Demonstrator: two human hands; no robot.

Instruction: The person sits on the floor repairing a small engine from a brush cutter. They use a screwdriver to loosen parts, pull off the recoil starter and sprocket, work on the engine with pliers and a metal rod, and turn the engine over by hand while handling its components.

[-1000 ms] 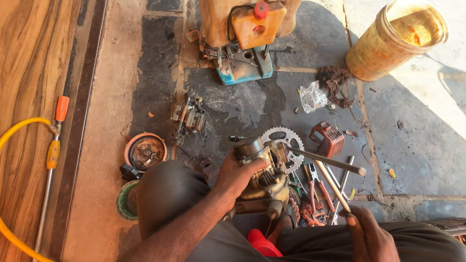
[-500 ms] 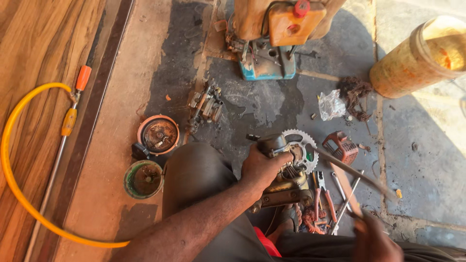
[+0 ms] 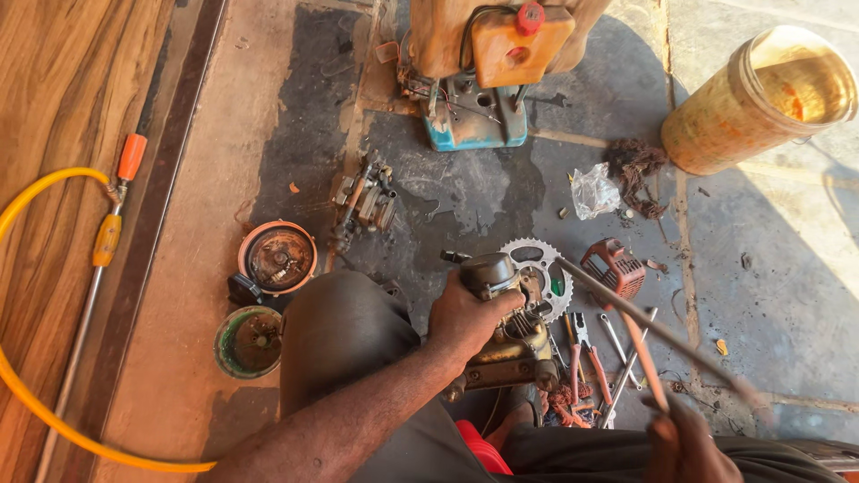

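- Head view: a small, grimy engine block (image 3: 506, 335) sits on the oil-stained floor (image 3: 465, 201) between the person's knees; the left hand (image 3: 465, 317) is clamped over its top, steadying it.
- The right hand (image 3: 684, 443) is closed around a long metal rod (image 3: 644, 326), its far end reaching the toothed sprocket (image 3: 537, 268) beside the engine.
- The block looks heavy, rigid and greasy, so likely slippery; the broad upper casing offers the surest hold; pliers (image 3: 586, 358) lie near.

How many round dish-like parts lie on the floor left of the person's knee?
2: an orange-rimmed round housing nearer the carburettor-like part, and a green-rimmed one just below it, closer to the camera. Others may be hidden behind the leg.
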